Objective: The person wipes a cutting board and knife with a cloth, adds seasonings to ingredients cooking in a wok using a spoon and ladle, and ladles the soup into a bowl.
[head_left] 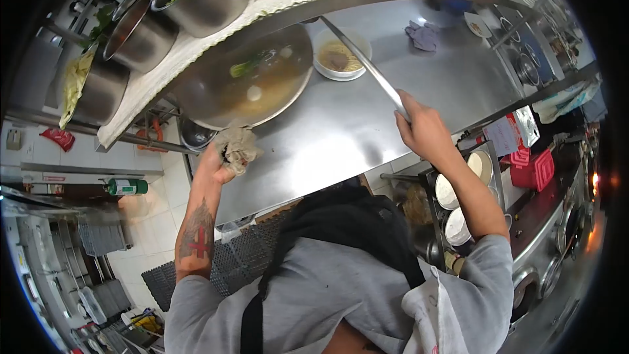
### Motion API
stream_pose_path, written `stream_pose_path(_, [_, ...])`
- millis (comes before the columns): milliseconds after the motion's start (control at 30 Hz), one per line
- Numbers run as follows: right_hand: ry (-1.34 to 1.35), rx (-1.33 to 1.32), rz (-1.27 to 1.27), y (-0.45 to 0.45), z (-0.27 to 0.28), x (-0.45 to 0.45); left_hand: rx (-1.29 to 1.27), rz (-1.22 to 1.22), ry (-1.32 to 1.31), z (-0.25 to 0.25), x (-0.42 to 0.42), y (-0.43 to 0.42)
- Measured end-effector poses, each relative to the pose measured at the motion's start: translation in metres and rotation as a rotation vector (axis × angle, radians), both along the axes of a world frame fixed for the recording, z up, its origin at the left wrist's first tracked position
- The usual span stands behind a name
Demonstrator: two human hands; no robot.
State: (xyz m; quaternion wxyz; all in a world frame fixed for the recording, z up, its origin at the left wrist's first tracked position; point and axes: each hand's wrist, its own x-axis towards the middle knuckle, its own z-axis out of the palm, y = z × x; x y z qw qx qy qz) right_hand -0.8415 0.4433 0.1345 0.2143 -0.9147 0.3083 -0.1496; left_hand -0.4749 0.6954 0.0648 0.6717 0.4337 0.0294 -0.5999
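Observation:
My left hand (pixel 219 167) is closed on a crumpled beige cloth (pixel 239 149), which lies against the near rim of a large wok (pixel 190 95). The wok leans over the steel counter and contains brownish broth (pixel 262 92) with a piece of green vegetable (pixel 244 69). In my right hand (pixel 422 128) is the long metal handle of a ladle (pixel 370 69). Its far end reaches the gap between wok and bowl, under the shelf edge, so its head is mostly hidden. Below it, a white bowl (pixel 337 76) of noodles and broth stands beside the wok.
Steel pots (pixel 203 3) with greens line the shelf (pixel 275 10) above the wok. A purple cloth (pixel 422 36) and a small white dish (pixel 477 25) lie farther right on the counter (pixel 367 137). White-filled containers (pixel 458 226) stand below my right arm.

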Motion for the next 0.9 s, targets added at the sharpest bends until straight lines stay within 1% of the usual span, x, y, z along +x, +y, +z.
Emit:
stream_pose_path(33, [-0.017, -0.007, 0.030, 0.000, 0.004, 0.013, -0.034, -0.056, -0.029, 0.002, -0.003, -0.003])
stream_pose_path(67, [-0.025, -0.008, 0.052, -0.005, 0.000, 0.025, -0.035, -0.035, -0.037, 0.005, -0.008, -0.006])
stream_pose_path(133, [0.004, -0.106, 0.078, -0.016, -0.008, 0.048, 0.019, -0.068, 0.013, 0.017, -0.015, -0.014])
stream_pose_path(167, [0.001, -0.111, 0.094, -0.020, -0.006, 0.057, -0.113, -0.127, 0.055, -0.002, -0.006, -0.015])
stream_pose_path(200, [0.018, -0.121, 0.076, -0.022, -0.004, 0.064, -0.117, -0.114, 0.054, -0.001, -0.007, -0.018])
stream_pose_path(267, [0.038, -0.135, 0.065, -0.023, 0.003, 0.071, -0.204, -0.086, -0.019, 0.003, -0.015, -0.028])
stream_pose_path(333, [0.161, -0.018, 0.051, -0.018, 0.019, 0.069, -0.180, -0.079, -0.015, 0.002, -0.012, -0.035])
stream_pose_path(367, [0.164, -0.020, 0.055, -0.014, 0.024, 0.067, -0.181, -0.093, -0.010, -0.003, -0.008, -0.039])
stream_pose_path(400, [0.184, 0.036, 0.056, -0.011, 0.027, 0.064, -0.183, -0.108, -0.005, -0.005, -0.005, -0.044])
stream_pose_path(433, [0.203, 0.093, 0.055, -0.007, 0.032, 0.063, -0.255, -0.174, -0.018, -0.006, 0.000, -0.048])
stream_pose_path(467, [0.206, 0.093, 0.058, -0.004, 0.041, 0.063, -0.256, -0.170, -0.016, -0.007, 0.001, -0.051])
stream_pose_path(533, [0.253, 0.670, -0.063, 0.004, 0.057, 0.069, -0.052, -0.064, -0.078, 0.013, -0.005, -0.061])
stream_pose_path(567, [0.252, 0.672, -0.059, 0.001, 0.055, 0.069, -0.106, -0.107, -0.043, 0.004, 0.003, -0.064])
stream_pose_path(633, [0.013, 1.222, -0.061, -0.008, 0.049, 0.068, -0.089, -0.089, -0.032, 0.004, 0.005, -0.069])
stream_pose_path(667, [0.012, 1.224, -0.056, -0.012, 0.052, 0.069, -0.077, -0.073, -0.018, 0.004, 0.006, -0.070])
stream_pose_path(767, [-0.043, 1.592, -0.006, -0.022, 0.061, 0.069, -0.049, -0.076, 0.013, 0.003, 0.010, -0.068])
stream_pose_path(800, [-0.042, 1.590, -0.004, -0.022, 0.062, 0.070, -0.037, -0.080, 0.030, 0.003, 0.011, -0.068])
stream_pose_path(833, [-0.068, 1.662, -0.019, -0.022, 0.064, 0.070, -0.038, -0.079, 0.030, 0.000, 0.012, -0.066])
stream_pose_path(867, [-0.096, 1.733, -0.036, -0.021, 0.066, 0.069, -0.063, -0.105, -0.002, -0.003, 0.013, -0.064])
stream_pose_path(900, [-0.098, 1.730, -0.037, -0.019, 0.069, 0.069, -0.090, -0.131, -0.035, 0.000, 0.012, -0.062])
